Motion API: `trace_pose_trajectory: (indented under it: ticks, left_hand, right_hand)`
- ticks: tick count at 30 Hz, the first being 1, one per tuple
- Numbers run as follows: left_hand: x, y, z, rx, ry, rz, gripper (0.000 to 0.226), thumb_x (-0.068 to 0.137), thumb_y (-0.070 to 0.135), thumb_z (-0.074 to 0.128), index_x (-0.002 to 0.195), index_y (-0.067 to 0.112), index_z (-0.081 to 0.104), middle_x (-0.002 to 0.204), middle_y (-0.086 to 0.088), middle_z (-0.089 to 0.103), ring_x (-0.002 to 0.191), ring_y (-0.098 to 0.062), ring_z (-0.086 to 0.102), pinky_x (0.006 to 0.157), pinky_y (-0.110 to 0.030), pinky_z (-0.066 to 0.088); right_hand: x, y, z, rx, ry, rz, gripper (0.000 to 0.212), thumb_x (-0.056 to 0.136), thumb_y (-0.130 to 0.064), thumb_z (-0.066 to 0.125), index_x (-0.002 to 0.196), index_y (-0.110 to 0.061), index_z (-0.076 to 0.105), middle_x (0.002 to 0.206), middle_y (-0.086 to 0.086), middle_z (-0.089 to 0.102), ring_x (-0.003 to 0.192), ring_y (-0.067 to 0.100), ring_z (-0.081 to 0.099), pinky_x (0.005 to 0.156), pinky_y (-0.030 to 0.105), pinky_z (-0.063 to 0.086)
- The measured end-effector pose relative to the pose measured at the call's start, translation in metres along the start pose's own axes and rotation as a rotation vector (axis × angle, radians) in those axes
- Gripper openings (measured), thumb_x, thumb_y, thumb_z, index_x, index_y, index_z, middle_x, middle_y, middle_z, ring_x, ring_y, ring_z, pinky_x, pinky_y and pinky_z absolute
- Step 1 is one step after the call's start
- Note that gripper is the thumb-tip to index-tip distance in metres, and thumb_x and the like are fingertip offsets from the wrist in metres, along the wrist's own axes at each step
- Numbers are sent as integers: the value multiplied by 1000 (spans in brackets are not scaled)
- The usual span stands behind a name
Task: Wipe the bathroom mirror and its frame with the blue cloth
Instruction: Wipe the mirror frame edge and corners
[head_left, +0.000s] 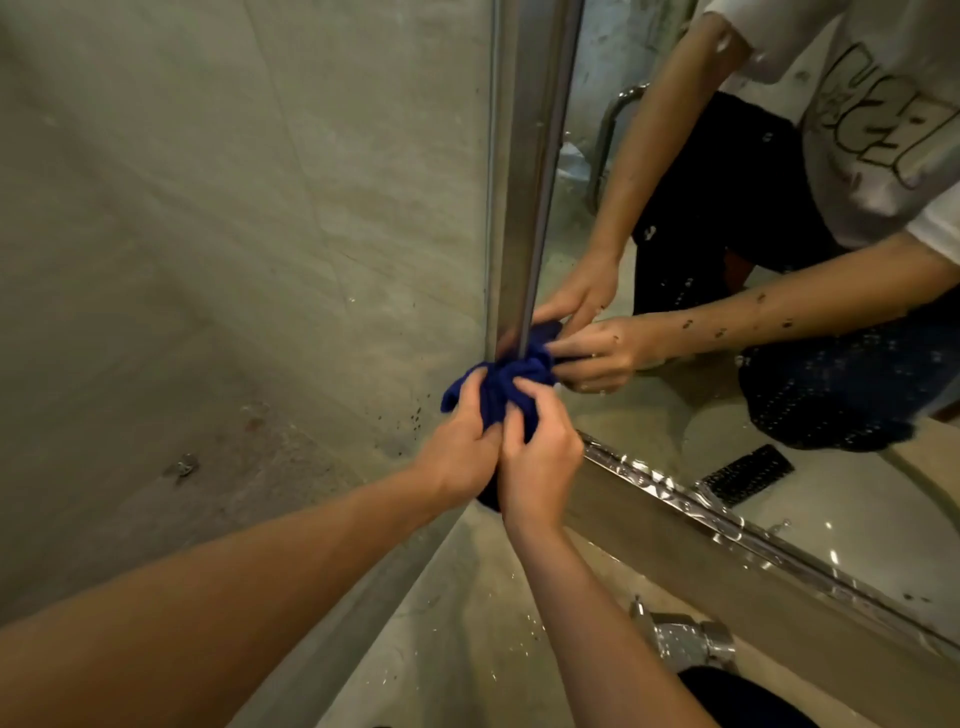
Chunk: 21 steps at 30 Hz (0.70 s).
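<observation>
The blue cloth (506, 384) is bunched into a wad against the lower left corner of the mirror's metal frame (524, 171). My left hand (460, 449) grips the cloth from the left, fingers curled over it. My right hand (537, 457) pinches the cloth from the right, just beside the left hand. The mirror glass (675, 405) to the right reflects both hands, the cloth and the person's white printed shirt. The frame's bottom rail (727, 525) runs down to the right, wet and shiny.
A grey tiled wall (234, 234) fills the left side, with small dark specks near the cloth. A chrome tap fitting (685, 642) sits below the mirror at the bottom. The glass is dotted with water drops and spots.
</observation>
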<state>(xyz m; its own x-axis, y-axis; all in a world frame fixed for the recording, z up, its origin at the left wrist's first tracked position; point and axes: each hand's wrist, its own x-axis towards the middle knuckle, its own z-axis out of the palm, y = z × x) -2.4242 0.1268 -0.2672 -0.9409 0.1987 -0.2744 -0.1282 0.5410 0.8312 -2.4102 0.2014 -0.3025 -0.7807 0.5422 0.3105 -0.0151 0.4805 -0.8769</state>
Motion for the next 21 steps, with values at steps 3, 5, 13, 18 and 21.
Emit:
trace_pose_trajectory:
  ticks: [3,5,13,18,21]
  left_hand:
    - [0,3,3,19,17,-76,64,98,20,49,154,27,21,140,-4,55,127,-24,52,109,-40,40]
    - [-4,13,2,-2,70,-71,64,95,22,52,153,26,26,139,-2,56,127,-22,53,108,-39,40]
    - [-36,101,-52,-233,362,227,50,83,34,59,132,31,52,121,5,67,114,-14,62,104,-43,47]
    - [-53,159,-75,-242,618,414,46,86,34,61,132,28,54,114,5,69,106,-16,65,96,-44,52]
    - [-56,166,-70,-85,642,421,49,96,28,56,143,25,44,123,1,65,111,-21,61,99,-45,46]
  right_hand:
    - [3,0,-10,-11,-124,134,28,85,-4,63,109,-16,70,107,3,73,99,26,65,88,32,46]
    - [12,-7,-18,-13,-160,133,27,86,-8,64,110,-17,71,109,2,73,101,23,65,92,34,47]
    - [59,-126,-60,121,20,-111,25,84,-10,65,108,-17,71,104,-1,72,96,16,63,87,20,40]
    - [92,-193,-93,147,54,-286,23,86,-13,64,108,-19,70,103,-6,72,96,11,64,89,26,47]
    - [95,-190,-94,143,43,-346,23,88,-12,63,109,-17,69,103,-5,71,96,10,64,88,31,51]
